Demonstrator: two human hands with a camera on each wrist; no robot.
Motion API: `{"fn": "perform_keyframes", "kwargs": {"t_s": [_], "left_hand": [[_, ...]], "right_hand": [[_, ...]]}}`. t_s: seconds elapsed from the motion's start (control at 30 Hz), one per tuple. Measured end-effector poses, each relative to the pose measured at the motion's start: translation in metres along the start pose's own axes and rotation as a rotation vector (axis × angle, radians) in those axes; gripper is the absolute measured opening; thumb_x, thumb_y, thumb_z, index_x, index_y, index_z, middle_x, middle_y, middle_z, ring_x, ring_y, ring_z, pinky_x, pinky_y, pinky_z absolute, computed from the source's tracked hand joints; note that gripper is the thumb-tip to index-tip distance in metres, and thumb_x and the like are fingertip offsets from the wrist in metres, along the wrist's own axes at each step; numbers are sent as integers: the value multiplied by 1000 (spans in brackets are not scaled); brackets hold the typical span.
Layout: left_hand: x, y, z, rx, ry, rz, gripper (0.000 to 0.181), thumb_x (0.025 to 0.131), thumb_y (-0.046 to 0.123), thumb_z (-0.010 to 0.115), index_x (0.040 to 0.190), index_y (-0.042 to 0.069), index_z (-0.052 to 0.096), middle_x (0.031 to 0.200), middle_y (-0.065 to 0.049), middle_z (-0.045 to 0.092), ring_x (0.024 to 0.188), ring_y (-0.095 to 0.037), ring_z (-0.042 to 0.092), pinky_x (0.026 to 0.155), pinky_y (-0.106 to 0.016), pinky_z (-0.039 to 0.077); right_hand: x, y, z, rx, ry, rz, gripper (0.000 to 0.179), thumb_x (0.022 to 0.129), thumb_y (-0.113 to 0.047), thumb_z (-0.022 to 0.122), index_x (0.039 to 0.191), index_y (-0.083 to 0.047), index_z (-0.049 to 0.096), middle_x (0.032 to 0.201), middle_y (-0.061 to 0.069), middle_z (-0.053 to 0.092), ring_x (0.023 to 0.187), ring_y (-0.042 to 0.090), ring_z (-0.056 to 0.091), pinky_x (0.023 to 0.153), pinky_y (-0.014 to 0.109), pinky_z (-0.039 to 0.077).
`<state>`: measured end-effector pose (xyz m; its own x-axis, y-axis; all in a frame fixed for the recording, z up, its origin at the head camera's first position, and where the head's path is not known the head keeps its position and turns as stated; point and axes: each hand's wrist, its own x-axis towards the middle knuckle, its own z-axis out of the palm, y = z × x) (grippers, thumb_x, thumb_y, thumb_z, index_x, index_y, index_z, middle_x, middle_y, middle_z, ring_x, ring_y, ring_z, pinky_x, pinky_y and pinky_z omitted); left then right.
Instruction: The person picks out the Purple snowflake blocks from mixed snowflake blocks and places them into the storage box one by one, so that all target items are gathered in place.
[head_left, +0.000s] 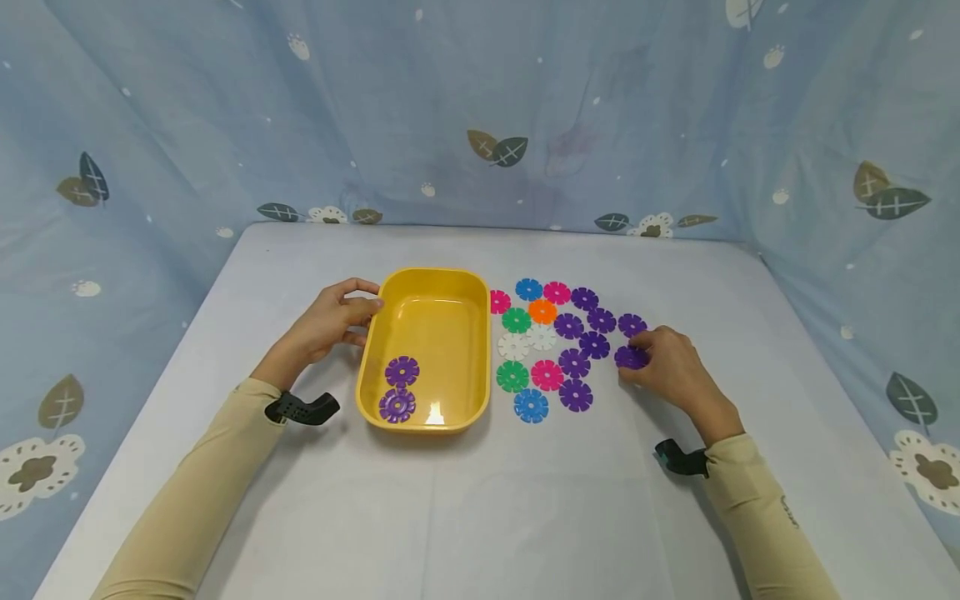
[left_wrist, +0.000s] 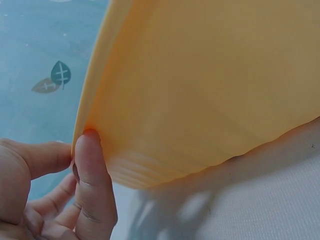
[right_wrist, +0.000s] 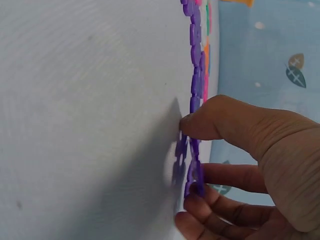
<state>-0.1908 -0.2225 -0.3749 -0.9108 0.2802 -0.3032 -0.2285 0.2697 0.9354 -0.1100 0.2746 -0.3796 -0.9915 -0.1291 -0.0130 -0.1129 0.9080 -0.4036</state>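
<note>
At the left edge of a yellow plastic tray (head_left: 483, 333), my left hand (head_left: 330, 321) pinches the rim between thumb and fingers. The left wrist view shows this grip on the yellow wall (left_wrist: 210, 90) up close. Two purple snowflake discs (head_left: 397, 406) lie in the tray's near left corner. My right hand (head_left: 672, 368) holds a purple snowflake disc (head_left: 632, 357) at the right end of a group of discs. In the right wrist view the thumb and fingers (right_wrist: 235, 176) are on either side of that disc, which is seen edge-on and partly hidden.
Right of the tray, several more purple discs (head_left: 575, 395) lie flat on the white table (head_left: 540, 517). Between them and the tray are pink, blue, green, white and orange discs (head_left: 543, 312). A blue patterned cloth (head_left: 480, 92) hangs behind the table.
</note>
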Motion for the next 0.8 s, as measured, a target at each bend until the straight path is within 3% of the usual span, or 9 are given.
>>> {"fn": "perform_keyframes", "kwargs": {"t_s": [0.33, 0.8], "left_hand": [[-1, 0, 0, -5, -6, 10, 48, 103, 28, 59, 142, 6, 42, 122, -24, 61, 84, -19, 67, 67, -32, 61], [0, 1, 0, -2, -6, 4, 49, 103, 29, 59, 142, 6, 42, 125, -24, 61, 85, -20, 67, 67, -32, 61]], "right_hand": [[1, 1, 0, 14, 63, 1, 47, 77, -17, 84, 113, 10, 69, 100, 24, 62, 91, 37, 60, 80, 53, 55], [6, -12, -2, 70, 177, -70, 45, 76, -16, 86, 112, 7, 71, 100, 19, 62, 86, 34, 59, 71, 47, 55]]}}
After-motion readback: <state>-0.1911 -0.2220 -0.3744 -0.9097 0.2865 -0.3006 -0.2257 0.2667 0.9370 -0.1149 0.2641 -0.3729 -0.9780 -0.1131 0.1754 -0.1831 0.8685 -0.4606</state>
